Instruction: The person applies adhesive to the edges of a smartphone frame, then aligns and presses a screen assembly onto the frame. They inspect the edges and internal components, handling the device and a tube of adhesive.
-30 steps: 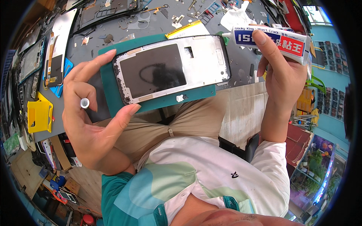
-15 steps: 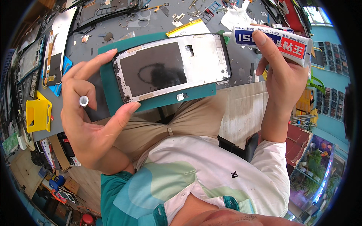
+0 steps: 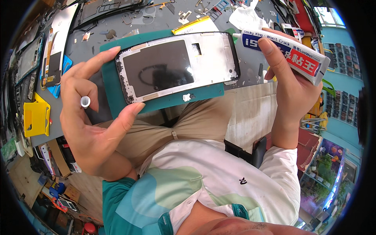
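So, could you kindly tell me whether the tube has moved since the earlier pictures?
Yes: judged against the green mat, the tube in the right hand has tilted, its wide end swinging toward the person's shirt.

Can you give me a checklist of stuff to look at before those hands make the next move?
1. Left hand on the phone frame: ok, thumb and a finger grip its left end.
2. Right hand holding the tube: ok, its thumb lies across the tube.
3. Nozzle bare: ok, nothing covers it.
4. White cap not lost: ok, tucked in the curled fingers of the left hand.
5. Nozzle touching the frame: cannot tell, its tip is by the upper right corner.
6. Table tidy: not ok, small parts lie scattered.
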Available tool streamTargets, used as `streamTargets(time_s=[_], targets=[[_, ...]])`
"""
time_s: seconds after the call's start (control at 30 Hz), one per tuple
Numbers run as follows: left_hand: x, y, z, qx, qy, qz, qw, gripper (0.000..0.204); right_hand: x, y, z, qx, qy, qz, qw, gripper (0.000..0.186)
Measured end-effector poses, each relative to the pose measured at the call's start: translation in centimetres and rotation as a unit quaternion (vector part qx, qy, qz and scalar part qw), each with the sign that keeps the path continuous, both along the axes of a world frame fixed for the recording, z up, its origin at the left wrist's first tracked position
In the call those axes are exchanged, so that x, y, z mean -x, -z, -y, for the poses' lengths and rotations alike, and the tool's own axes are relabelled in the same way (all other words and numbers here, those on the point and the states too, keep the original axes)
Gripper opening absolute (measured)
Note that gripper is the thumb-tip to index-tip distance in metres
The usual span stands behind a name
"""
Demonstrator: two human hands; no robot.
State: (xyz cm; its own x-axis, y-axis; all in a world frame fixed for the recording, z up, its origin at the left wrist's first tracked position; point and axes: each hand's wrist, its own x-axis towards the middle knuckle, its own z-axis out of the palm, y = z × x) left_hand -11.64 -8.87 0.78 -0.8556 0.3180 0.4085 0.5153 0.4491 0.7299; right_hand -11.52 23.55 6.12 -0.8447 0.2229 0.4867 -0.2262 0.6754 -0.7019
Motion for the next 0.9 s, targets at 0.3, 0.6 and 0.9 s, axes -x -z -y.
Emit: streamTargets(time_s=[0.3,0.6,0.9], targets=[[0.1,0.1,0.2,0.005,0.005,-0.012,1.000,0.050,-0.2,0.1,-0.3,-0.070,-0.087,-0.042,0.993,0.026],[0.1,0.1,0.1,0.010,0.003,-0.015,1.000,0.050,-0.6,0.1,-0.2,-0.071,-0.098,-0.054,0.991,0.025],[0.0,-0.1,0.0,0.024,0.000,-0.015,1.000,0.050,-1.0,0.3,-0.1,-0.062,-0.095,-0.056,0.992,0.025]])
